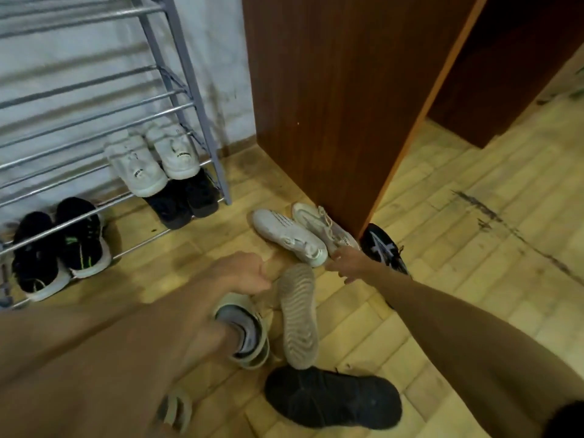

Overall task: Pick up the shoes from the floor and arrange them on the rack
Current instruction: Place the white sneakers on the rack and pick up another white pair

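Note:
A grey metal rack point(196, 90) stands at the left. It holds a white pair point(139, 165), a dark pair point(183, 200) below it and a black pair with white soles point(83, 238). On the floor lie two white shoes point(284, 235), side by side against the cabinet. My right hand point(347, 262) reaches their heels, fingers apart and touching the right one's heel. My left hand point(243, 273) hovers with curled fingers, holding nothing, above a beige shoe lying sole-up point(298, 314). Its partner point(249, 333) sits upright beside it. A black shoe point(331, 396) lies nearest me.
A tall brown wooden cabinet point(331, 105) stands right of the rack, close behind the white shoes. A black shoe with white stripes point(384, 248) pokes out past its corner. Another beige shoe point(175, 409) shows under my left arm. Yellow brick-pattern floor point(474, 248) extends right.

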A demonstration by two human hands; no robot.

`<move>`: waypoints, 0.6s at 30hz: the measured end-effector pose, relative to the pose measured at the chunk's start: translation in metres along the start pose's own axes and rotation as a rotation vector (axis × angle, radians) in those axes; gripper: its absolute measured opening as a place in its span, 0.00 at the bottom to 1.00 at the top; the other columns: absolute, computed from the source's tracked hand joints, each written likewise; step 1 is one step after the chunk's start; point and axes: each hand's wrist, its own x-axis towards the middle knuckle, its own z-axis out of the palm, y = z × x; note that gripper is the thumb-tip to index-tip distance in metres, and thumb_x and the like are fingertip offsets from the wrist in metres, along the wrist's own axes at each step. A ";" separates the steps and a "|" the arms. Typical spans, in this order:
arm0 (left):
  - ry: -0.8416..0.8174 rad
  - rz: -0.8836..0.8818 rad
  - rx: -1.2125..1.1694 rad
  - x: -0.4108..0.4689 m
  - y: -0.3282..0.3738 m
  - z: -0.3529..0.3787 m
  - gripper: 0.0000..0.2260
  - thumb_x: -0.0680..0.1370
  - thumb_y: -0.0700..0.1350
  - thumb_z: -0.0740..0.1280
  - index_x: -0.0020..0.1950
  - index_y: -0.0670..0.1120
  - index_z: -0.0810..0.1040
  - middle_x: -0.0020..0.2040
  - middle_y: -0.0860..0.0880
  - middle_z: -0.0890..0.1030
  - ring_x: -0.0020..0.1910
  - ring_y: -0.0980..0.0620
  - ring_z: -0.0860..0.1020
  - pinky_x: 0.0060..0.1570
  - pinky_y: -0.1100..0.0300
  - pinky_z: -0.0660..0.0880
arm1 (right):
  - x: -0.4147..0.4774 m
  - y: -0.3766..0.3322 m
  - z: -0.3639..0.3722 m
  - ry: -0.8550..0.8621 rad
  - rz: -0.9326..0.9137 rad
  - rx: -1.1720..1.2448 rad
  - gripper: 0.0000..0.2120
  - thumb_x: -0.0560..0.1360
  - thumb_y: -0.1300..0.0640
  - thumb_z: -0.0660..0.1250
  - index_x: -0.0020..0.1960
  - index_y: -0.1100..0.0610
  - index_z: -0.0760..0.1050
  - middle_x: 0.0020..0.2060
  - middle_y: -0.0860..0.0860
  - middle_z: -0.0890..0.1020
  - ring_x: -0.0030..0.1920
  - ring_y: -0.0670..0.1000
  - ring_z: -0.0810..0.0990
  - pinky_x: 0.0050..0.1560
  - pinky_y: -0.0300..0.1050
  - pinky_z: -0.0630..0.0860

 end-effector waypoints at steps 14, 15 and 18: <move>0.028 -0.178 -0.380 0.063 -0.051 0.001 0.14 0.76 0.51 0.63 0.60 0.49 0.77 0.59 0.48 0.78 0.56 0.48 0.77 0.55 0.57 0.75 | 0.116 -0.003 0.040 0.335 0.311 0.462 0.32 0.74 0.53 0.70 0.72 0.64 0.64 0.63 0.59 0.76 0.59 0.59 0.76 0.55 0.51 0.76; 0.041 -0.194 -0.397 0.064 -0.050 -0.001 0.13 0.77 0.52 0.63 0.58 0.48 0.77 0.56 0.48 0.79 0.54 0.48 0.78 0.52 0.58 0.75 | 0.122 -0.003 0.042 0.368 0.340 0.518 0.35 0.74 0.53 0.71 0.74 0.63 0.60 0.64 0.59 0.75 0.59 0.59 0.76 0.56 0.52 0.76; 0.079 -0.186 -0.437 0.074 -0.039 -0.008 0.06 0.77 0.51 0.62 0.44 0.50 0.74 0.43 0.50 0.78 0.48 0.48 0.78 0.48 0.57 0.75 | 0.131 -0.011 0.049 0.416 0.409 0.544 0.41 0.75 0.53 0.68 0.78 0.61 0.48 0.70 0.61 0.69 0.68 0.61 0.71 0.62 0.53 0.73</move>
